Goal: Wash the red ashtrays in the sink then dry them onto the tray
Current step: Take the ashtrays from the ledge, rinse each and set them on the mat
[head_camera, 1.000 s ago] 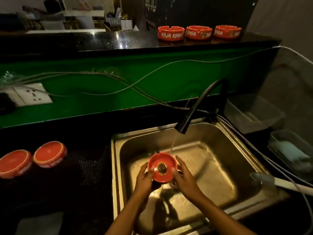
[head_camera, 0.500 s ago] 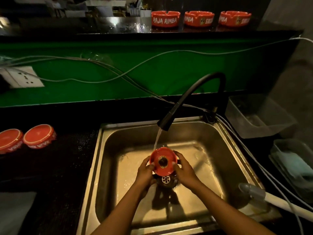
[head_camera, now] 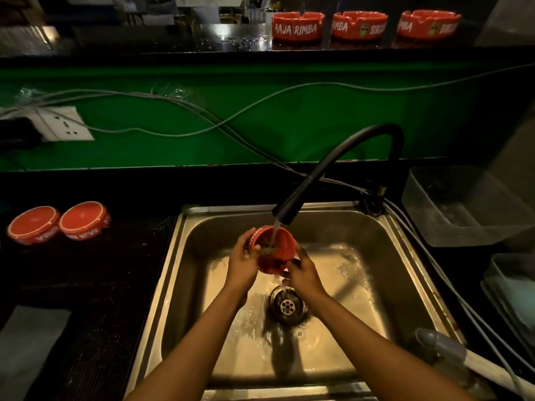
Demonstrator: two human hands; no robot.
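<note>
I hold a red ashtray [head_camera: 279, 248] tilted under the running stream from the black faucet [head_camera: 341, 166], above the steel sink [head_camera: 376, 285]. My left hand [head_camera: 242, 261] grips its left rim and my right hand [head_camera: 304, 274] supports its lower right edge. Water runs off it toward the drain [head_camera: 287, 306]. Two red ashtrays [head_camera: 33, 224] [head_camera: 84, 219] lie upside down on the dark perforated tray [head_camera: 101, 285] left of the sink. Three more red ashtrays [head_camera: 298, 26] [head_camera: 360, 24] [head_camera: 431, 24] stand upright on the high counter at the back.
Grey cables [head_camera: 202, 120] hang across the green wall [head_camera: 289, 125] behind the faucet, and a wall socket [head_camera: 65, 127] is at the left. Clear plastic tubs [head_camera: 463, 206] sit right of the sink. A grey-handled tool [head_camera: 451, 354] rests on the sink's right front corner.
I raised the ashtray up toward the spout and tilted it, so the stream now falls inside it. The view shifted down and the drain is now uncovered.
</note>
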